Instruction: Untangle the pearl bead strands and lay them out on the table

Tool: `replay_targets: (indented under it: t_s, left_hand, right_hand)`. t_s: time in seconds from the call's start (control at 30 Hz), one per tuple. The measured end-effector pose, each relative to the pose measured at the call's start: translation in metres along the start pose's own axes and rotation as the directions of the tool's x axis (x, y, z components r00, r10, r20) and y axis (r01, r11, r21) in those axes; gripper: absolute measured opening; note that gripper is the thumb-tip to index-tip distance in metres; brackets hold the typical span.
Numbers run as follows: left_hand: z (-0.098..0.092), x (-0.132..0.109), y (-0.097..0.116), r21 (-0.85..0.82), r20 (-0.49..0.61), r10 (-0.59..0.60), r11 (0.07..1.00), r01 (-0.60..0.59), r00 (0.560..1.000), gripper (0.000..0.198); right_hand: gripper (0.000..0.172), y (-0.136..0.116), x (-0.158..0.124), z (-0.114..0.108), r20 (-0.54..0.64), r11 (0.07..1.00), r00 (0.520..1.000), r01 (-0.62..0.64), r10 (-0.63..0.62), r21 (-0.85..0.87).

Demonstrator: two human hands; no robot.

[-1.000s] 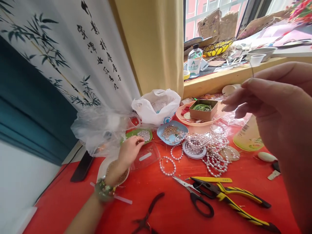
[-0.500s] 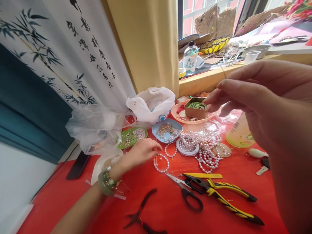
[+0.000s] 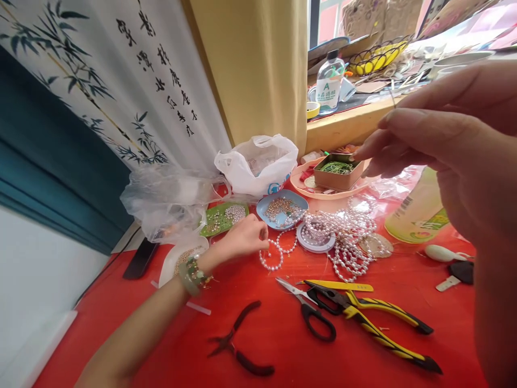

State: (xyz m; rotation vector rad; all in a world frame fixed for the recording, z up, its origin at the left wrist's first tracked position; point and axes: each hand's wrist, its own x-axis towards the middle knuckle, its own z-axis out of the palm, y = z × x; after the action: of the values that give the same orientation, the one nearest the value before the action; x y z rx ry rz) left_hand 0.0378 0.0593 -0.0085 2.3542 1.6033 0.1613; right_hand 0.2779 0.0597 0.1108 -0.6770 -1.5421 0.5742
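My left hand [image 3: 247, 236], with green bead bracelets on its wrist, hovers over the red table beside a ring of pearly beads [image 3: 271, 255]. Its fingers are curled together; whatever they pinch is too small to make out. Close to the camera at the right, my right hand [image 3: 388, 126] is raised, thumb and forefinger pressed on a thin thread or wire [image 3: 393, 97]. Below and between the hands lie a heap of pearl strands [image 3: 351, 242], a white spool [image 3: 315, 238] and a blue dish [image 3: 282, 209] of gold beads.
Scissors [image 3: 309, 310], yellow-black pliers [image 3: 375, 318], yellow tweezers [image 3: 343, 285] and dark pliers [image 3: 238, 342] lie in front. Behind are a green dish [image 3: 216, 221], a plastic bag [image 3: 258, 167], a tin [image 3: 338, 172] and a cup [image 3: 418, 207]. A phone [image 3: 140, 258] lies left.
The view has shifted slightly. My left hand's fingers have curled in more, near the bead ring. My right hand is still raised with the thread, a little farther right in view.
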Motion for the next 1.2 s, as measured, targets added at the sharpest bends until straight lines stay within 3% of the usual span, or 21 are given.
replay_targets:
  t_s: [0.1,0.23,0.3,0.37,0.43,0.57,0.67,0.77,0.93,1.03,1.2]
  left_hand:
    - [-0.01,0.004,0.004,-0.138,-0.022,-0.015,0.99,0.012,1.0,0.014]
    - [-0.018,0.012,0.017,-0.448,-0.128,-0.083,0.894,0.017,0.988,0.019]
    - [-0.018,0.014,0.024,-0.489,-0.187,-0.106,0.872,0.001,0.977,0.018]
    - [-0.015,0.012,0.032,-0.557,-0.172,-0.098,0.83,-0.015,0.98,0.018]
    - [-0.016,0.008,0.04,-0.722,-0.14,-0.091,0.691,-0.039,0.986,0.02]
    - [-0.032,-0.002,0.057,-0.95,-0.199,-0.126,0.267,-0.16,0.972,0.027]
    - [-0.046,-0.008,0.063,-0.977,-0.152,-0.112,0.17,-0.132,0.982,0.034]
    - [-0.051,-0.016,0.064,-0.982,-0.129,-0.149,0.153,-0.106,0.98,0.02]
    - [-0.048,-0.044,0.055,-0.994,-0.098,-0.292,-0.024,-0.11,0.951,0.013]
    - [-0.049,-0.066,0.042,-0.98,-0.108,-0.395,-0.111,-0.165,0.912,0.014]
    - [-0.052,-0.09,0.016,-0.94,-0.19,-0.571,-0.13,-0.316,0.799,0.013]
  right_hand:
    - [0.008,-0.002,-0.001,-0.002,-0.018,1.0,1.0,-0.016,0.015,-0.023]
    - [0.007,-0.002,-0.003,-0.004,0.004,0.999,1.0,-0.023,0.023,-0.035]
    - [0.007,-0.002,-0.003,-0.004,-0.018,1.0,1.0,0.0,0.0,-0.024]
    - [0.006,-0.003,-0.003,-0.005,-0.034,1.0,0.999,0.003,-0.004,-0.028]
    - [0.007,-0.004,-0.002,-0.006,-0.028,0.997,1.0,-0.007,0.005,-0.074]
    - [0.009,-0.005,0.0,-0.004,0.063,0.991,0.998,0.002,0.007,-0.132]
    - [0.008,0.0,-0.001,-0.003,0.16,0.994,0.986,-0.021,0.039,-0.109]
    - [0.01,0.007,-0.003,-0.003,0.207,0.986,0.978,0.007,0.029,-0.168]
    - [0.009,0.018,-0.006,-0.008,0.161,0.872,0.986,0.107,-0.033,-0.478]
    - [0.014,0.029,-0.012,-0.016,0.209,0.774,0.976,0.08,0.068,-0.628]
    - [0.019,0.046,-0.037,-0.031,0.427,0.673,0.853,0.127,0.301,-0.729]
